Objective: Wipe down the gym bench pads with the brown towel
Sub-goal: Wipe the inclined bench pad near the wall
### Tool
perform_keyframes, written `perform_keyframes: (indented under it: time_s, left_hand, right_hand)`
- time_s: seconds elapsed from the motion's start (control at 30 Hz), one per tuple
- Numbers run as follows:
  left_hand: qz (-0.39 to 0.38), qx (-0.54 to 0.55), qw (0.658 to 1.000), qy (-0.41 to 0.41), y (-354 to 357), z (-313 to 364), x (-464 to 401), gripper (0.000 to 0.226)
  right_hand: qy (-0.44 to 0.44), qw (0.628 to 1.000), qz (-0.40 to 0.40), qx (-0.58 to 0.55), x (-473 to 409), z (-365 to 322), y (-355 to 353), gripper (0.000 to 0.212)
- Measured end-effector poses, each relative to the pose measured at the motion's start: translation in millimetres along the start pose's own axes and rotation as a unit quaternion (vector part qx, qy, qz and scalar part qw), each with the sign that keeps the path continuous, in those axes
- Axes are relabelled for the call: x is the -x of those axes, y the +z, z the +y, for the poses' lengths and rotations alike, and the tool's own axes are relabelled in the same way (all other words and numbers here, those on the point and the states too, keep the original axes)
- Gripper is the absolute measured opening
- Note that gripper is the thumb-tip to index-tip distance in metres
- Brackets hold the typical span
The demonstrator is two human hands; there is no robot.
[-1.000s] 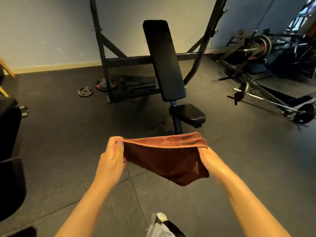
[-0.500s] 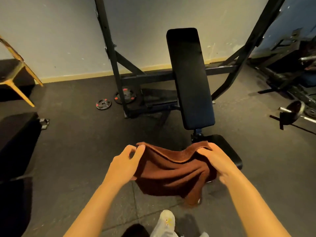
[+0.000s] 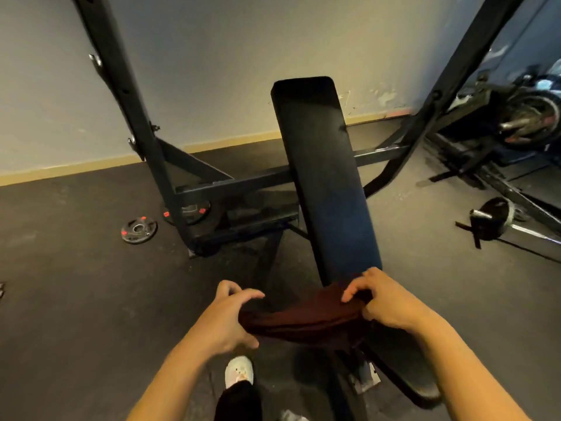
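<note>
- Brown terry-cloth towel point(image 3: 306, 319): bunched into a loose, sagging band, held up between the two hands just in front of the lower end of the backrest pad; its right part overlaps the join between backrest and seat in the head view. Whether the cloth touches either pad cannot be told.
- Left hand point(image 3: 226, 320): at the towel's left end, thumb under the cloth and palm against it; the upper fingers point(image 3: 249, 296) are bent and lifted off the fabric, so the hold is between thumb and palm.
- Right hand point(image 3: 382, 302): at the towel's right end, fingers curled down over the gathered top edge, gripping it.
- Long black padded backrest pad point(image 3: 324, 177): inclined, running from near the hands up toward the wall, with a faint blue sheen on its lower half.
- Black padded seat pad point(image 3: 403, 378): below and to the right of the right hand, partly hidden by that forearm.
- Dark steel rack frame point(image 3: 127, 95): two slanted uprights either side of the backrest, joined by a crossbar behind it.
- Small black weight plate with red marks point(image 3: 139, 229): flat on the floor left of the frame; a second plate point(image 3: 194, 211) lies partly behind the left upright.
- White sneaker point(image 3: 239, 372): on the floor below the left hand, above a dark trouser leg.
- Dark speckled rubber floor point(image 3: 76, 293): under everything.
- Loaded barbell end with a black plate point(image 3: 488, 220): on the floor at right, well apart from the bench.
- Pale plaster wall point(image 3: 212, 56): behind the frame, with a tan skirting strip.
</note>
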State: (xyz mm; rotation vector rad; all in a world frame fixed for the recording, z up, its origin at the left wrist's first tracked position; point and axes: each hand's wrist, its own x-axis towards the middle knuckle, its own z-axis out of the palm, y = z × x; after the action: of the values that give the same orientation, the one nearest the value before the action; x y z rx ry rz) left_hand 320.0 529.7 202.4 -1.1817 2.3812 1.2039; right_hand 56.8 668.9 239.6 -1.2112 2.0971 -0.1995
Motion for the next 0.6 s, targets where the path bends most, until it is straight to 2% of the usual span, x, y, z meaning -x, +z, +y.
perform_keyframes:
  time_s: [0.1,0.2,0.3,0.4,0.5,0.6]
  left_hand:
    - [0.042,-0.115,0.992,0.015,-47,-1,-41,0.076]
    - [0.082,-0.154,0.984,0.027,-89,6,-73,0.049]
    - [0.135,-0.141,0.979,0.058,-119,11,-98,0.026]
    - [0.158,-0.109,0.976,0.101,-145,14,-122,0.016]
    - [0.16,-0.068,0.978,0.119,-164,20,-151,0.012]
    - [0.153,-0.057,0.98,0.113,-182,27,-187,0.018]
  right_hand:
    - [0.016,0.993,0.063,0.095,-48,-28,-22,0.028]
    - [0.037,0.984,0.14,0.101,-83,-49,-41,0.022]
    - [0.04,0.977,0.198,0.072,-110,-57,-60,0.019]
    - [0.047,0.971,0.223,0.07,-135,-62,-85,0.02]
    - [0.046,0.967,0.249,0.036,-160,-70,-113,0.021]
    - [0.017,0.946,0.323,-0.015,-193,-72,-139,0.019]
